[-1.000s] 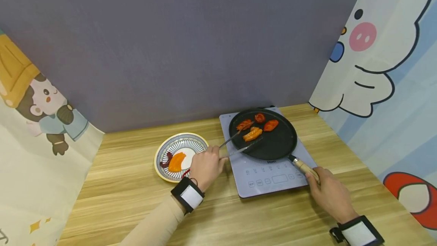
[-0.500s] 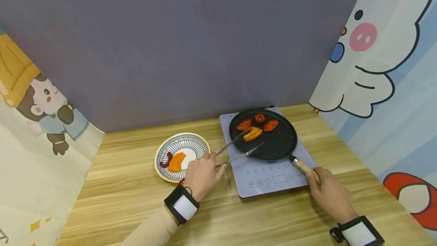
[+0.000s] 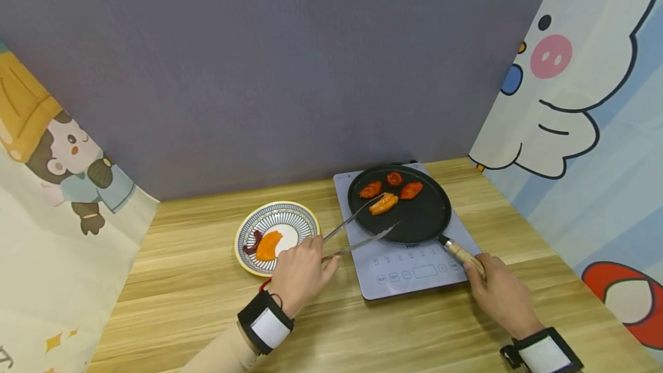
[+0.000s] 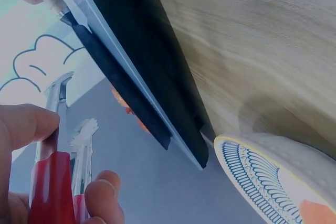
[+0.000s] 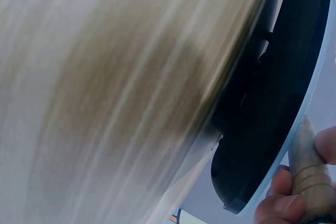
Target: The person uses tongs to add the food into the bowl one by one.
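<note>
On the left of the desk [image 3: 171, 281] stands a plate [image 3: 276, 215] with a striped blue rim; an orange piece [image 3: 268, 246] and a small dark red bit [image 3: 254, 242] lie on its near side. Just to the right of the plate, the left hand [image 3: 299, 272] is curled round the red-sleeved end of metal tongs [image 3: 357, 228]. In the left wrist view the thumb [image 4: 23, 127] presses one red arm [image 4: 50, 190] and a finger [image 4: 102, 195] the other. The tongs stand spread: the far tip reaches to an orange piece [image 3: 384, 203] in the pan [image 3: 419, 220], at or right beside it, though contact cannot be told; the near tip lies over the pan's front edge, holding nothing.

The black pan sits on a grey cooktop [image 3: 414, 272] with a row of touch controls along its front. Four pieces of orange-red food lie in the pan's far half: one at the left [image 3: 370, 190], a round one at the back [image 3: 394, 178], one to the right [image 3: 411, 190], and the paler piece by the tongs in front of them.

The pan's wooden handle [image 3: 463, 254] points to the near right, off the cooktop's corner. The right hand [image 3: 499, 295] grips its end, fingers [image 5: 283, 182] wrapped round it as the right wrist view shows. Both wrists wear black bands. A plain grey wall stands behind, with cartoon-printed cloths at both sides.
</note>
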Action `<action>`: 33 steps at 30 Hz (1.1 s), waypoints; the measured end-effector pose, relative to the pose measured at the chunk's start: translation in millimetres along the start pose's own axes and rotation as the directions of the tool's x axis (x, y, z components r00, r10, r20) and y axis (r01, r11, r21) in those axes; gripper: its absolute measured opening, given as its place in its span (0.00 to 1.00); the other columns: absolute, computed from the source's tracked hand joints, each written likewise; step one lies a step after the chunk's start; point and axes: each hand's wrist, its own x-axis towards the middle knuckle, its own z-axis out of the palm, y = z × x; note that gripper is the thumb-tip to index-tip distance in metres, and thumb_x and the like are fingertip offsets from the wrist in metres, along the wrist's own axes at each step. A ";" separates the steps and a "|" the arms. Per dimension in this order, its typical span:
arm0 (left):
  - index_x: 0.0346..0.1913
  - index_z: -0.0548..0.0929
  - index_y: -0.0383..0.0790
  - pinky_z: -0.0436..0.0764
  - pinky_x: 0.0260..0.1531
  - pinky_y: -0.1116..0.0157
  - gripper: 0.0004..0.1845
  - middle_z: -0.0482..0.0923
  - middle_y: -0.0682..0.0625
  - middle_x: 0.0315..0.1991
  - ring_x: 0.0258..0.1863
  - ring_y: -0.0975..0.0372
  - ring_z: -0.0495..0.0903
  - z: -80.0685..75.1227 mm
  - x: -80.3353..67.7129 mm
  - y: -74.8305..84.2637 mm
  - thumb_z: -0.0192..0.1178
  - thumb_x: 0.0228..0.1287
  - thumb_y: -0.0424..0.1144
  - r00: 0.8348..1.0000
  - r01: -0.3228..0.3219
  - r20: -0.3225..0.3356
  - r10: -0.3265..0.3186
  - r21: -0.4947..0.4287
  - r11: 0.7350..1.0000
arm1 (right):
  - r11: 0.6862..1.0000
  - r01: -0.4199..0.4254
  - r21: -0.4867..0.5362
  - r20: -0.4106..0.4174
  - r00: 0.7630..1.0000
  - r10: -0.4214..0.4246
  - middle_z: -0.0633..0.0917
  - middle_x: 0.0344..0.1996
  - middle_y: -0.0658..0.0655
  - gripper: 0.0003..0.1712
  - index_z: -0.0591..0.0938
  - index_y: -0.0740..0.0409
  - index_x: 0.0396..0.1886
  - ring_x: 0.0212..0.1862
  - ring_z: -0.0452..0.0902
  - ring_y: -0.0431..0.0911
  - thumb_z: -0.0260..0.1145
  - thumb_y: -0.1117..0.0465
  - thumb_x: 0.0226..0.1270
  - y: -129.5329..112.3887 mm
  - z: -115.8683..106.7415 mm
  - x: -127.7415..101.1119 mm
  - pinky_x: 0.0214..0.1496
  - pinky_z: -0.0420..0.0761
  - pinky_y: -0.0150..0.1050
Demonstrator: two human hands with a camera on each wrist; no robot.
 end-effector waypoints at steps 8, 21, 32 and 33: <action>0.25 0.75 0.42 0.68 0.08 0.61 0.18 0.73 0.51 0.19 0.11 0.57 0.72 -9.3 -8.7 -3.7 0.63 0.54 0.54 1.000 -0.008 -0.016 0.008 -0.012 1.000 | 1.000 -0.006 -0.005 0.009 1.000 0.006 0.70 0.21 0.53 0.18 0.76 0.65 0.43 0.19 0.63 0.44 0.57 0.52 0.71 -0.6 -0.7 0.4 0.17 0.59 0.39; 0.30 0.78 0.38 0.64 0.08 0.63 0.21 0.74 0.49 0.20 0.10 0.57 0.70 -24.1 -34.7 -16.5 0.64 0.53 0.55 1.000 0.010 -0.009 -0.010 0.025 1.000 | 1.000 0.001 0.005 -0.005 1.000 -0.001 0.69 0.20 0.52 0.17 0.76 0.64 0.41 0.19 0.63 0.44 0.57 0.52 0.72 -1.8 -0.5 -0.5 0.17 0.59 0.39; 0.34 0.81 0.35 0.66 0.09 0.63 0.21 0.77 0.46 0.23 0.11 0.58 0.71 -31.8 -54.4 -34.2 0.67 0.52 0.52 0.995 0.090 0.035 -0.090 0.004 0.996 | 1.000 -0.005 0.004 0.002 1.000 0.005 0.69 0.20 0.52 0.18 0.76 0.66 0.43 0.19 0.63 0.44 0.57 0.52 0.72 -1.7 -1.8 -1.2 0.18 0.59 0.39; 0.35 0.81 0.34 0.65 0.09 0.63 0.22 0.77 0.46 0.23 0.11 0.58 0.71 -32.9 -56.4 -36.2 0.66 0.52 0.53 0.994 0.099 0.045 -0.099 0.007 0.995 | 1.000 -0.005 0.003 0.003 1.000 0.005 0.69 0.20 0.52 0.18 0.76 0.66 0.43 0.19 0.62 0.43 0.57 0.52 0.72 -1.9 -2.0 -1.3 0.18 0.59 0.39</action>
